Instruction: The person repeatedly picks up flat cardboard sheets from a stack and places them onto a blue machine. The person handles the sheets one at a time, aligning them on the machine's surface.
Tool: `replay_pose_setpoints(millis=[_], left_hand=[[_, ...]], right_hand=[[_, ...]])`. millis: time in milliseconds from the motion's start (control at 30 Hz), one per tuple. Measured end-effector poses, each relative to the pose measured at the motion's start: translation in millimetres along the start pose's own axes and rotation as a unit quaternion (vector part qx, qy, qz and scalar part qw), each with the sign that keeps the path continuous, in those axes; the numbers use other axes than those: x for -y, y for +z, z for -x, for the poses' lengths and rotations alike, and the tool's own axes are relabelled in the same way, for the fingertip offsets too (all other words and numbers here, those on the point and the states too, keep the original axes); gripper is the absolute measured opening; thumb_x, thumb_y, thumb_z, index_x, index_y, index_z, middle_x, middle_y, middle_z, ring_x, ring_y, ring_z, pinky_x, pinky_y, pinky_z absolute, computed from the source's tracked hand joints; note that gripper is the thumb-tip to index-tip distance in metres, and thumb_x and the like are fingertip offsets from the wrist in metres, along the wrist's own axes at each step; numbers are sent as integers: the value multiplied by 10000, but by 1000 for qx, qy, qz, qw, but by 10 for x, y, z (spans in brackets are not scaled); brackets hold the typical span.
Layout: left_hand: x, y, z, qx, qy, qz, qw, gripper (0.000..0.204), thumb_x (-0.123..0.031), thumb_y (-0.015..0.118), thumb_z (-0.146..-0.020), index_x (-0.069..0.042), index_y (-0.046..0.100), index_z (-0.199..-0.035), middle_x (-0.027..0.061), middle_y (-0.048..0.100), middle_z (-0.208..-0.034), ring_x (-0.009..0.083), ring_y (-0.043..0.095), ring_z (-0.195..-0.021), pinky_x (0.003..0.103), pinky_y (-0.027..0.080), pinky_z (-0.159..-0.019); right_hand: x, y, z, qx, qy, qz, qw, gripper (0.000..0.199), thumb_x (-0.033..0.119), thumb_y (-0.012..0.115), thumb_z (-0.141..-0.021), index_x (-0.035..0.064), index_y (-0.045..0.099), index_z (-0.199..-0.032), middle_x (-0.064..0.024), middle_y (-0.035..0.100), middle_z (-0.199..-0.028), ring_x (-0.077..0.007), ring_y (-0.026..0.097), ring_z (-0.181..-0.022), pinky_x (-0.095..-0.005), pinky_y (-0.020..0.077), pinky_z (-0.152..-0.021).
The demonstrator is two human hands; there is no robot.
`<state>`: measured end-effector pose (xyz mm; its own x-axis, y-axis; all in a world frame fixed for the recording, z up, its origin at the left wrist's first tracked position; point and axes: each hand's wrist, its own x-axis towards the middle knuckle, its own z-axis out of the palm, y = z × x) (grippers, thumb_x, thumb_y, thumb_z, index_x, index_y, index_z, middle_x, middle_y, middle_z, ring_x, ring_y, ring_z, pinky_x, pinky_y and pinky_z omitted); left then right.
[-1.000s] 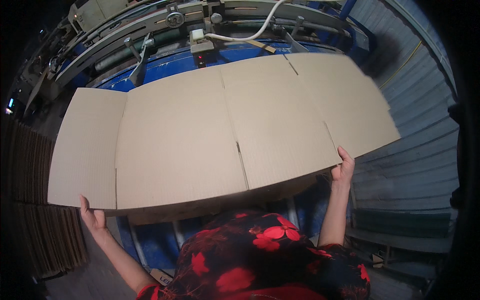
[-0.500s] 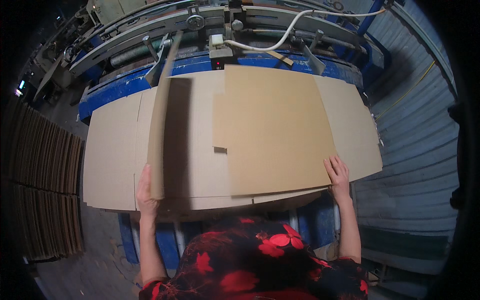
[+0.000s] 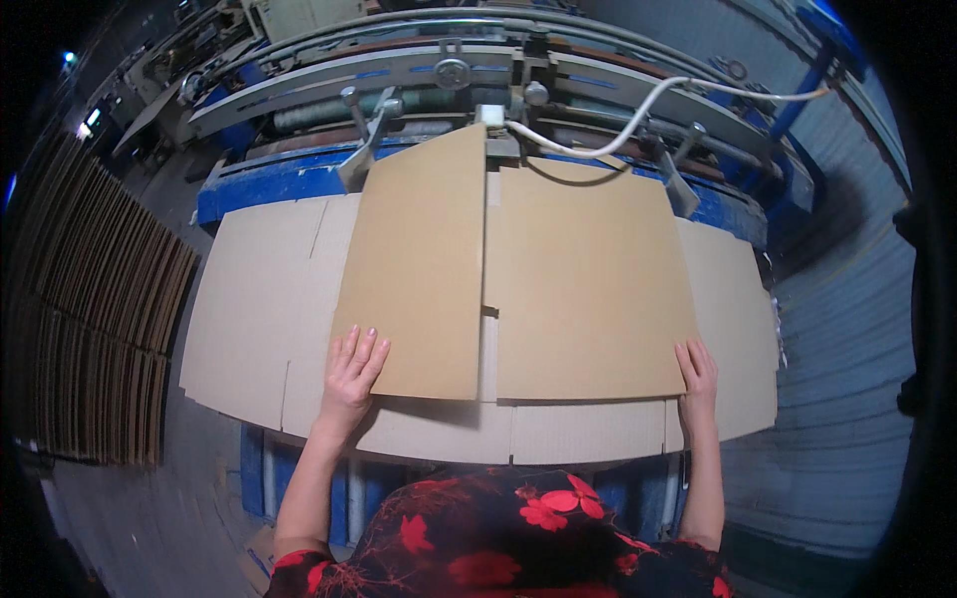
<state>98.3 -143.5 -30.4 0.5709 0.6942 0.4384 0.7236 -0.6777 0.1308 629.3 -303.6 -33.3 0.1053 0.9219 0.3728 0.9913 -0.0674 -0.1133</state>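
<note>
A cardboard sheet lies in front of me with its two side panels folded inward. Its left panel (image 3: 419, 284) leans over, its inner edge still raised off the cardboard below. On the other side the right panel (image 3: 588, 289) lies nearly flat, and a narrow gap runs between the two. My left hand (image 3: 351, 374) rests on the lower left corner of the left panel, fingers spread and stretched out. At the lower right corner of the right panel, my right hand (image 3: 698, 369) lies with fingers extended along the folded edge; its thumb is hidden.
More flat cardboard (image 3: 249, 299) is spread beneath the folded sheet. Beyond stands a blue machine (image 3: 269, 189) with rollers, metal guides and a white cable (image 3: 638, 110). Stacked cardboard (image 3: 100, 299) stands at the left, and a corrugated metal wall (image 3: 847, 399) at the right.
The left panel has swung from upright over to the right, and my left hand has moved from its edge onto its face. My right hand stays at the right panel's corner. The view has shifted.
</note>
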Motion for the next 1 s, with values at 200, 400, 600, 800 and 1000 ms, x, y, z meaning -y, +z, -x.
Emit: replay_pose_setpoints(millis=[200,400,600,800,1000], left_hand=[[81,46,-300,-10,-16,-1,1000,544,28,535,-743,-119,546,-1267,117,494,-1341,368,435,-1257,564,347,-1003],[274,164,-623,4,6,-32,999,487,-22,574,-744,-92,572,-1226,127,526,-1299,363,457,-1234,543,344,-1015],[438,403,-983,21,4,-55,998,554,-104,589,-740,-120,522,-1290,118,505,-1323,345,455,-1236,506,353,-1018],[860,845,-1751,-23,29,-44,998,584,-38,544,-749,-139,488,-1321,111,484,-1341,367,434,-1245,518,360,-985],[1269,1265,-2540,-12,27,-56,998,608,-18,550,-751,-135,454,-1340,124,439,-1377,383,423,-1247,535,355,-982]], right_hand=[[35,-12,-176,25,-4,15,1000,456,-27,511,-795,81,568,-1234,-168,498,-1302,-363,436,-1233,-457,347,-1020],[-19,33,-447,53,15,31,998,432,9,520,-824,87,563,-1246,-177,487,-1304,-355,430,-1236,-435,339,-1034],[-215,275,-1100,58,197,-290,935,332,121,454,-943,44,535,-1256,-159,434,-1348,-286,378,-1273,-377,289,-1075],[-693,851,-1941,32,88,-223,970,376,212,385,-987,14,502,-1284,-172,429,-1348,-274,388,-1268,-369,279,-1069],[-1045,1198,-2754,48,-19,138,989,465,56,396,-906,96,423,-1368,-186,399,-1383,-317,378,-1279,-398,297,-1065]])
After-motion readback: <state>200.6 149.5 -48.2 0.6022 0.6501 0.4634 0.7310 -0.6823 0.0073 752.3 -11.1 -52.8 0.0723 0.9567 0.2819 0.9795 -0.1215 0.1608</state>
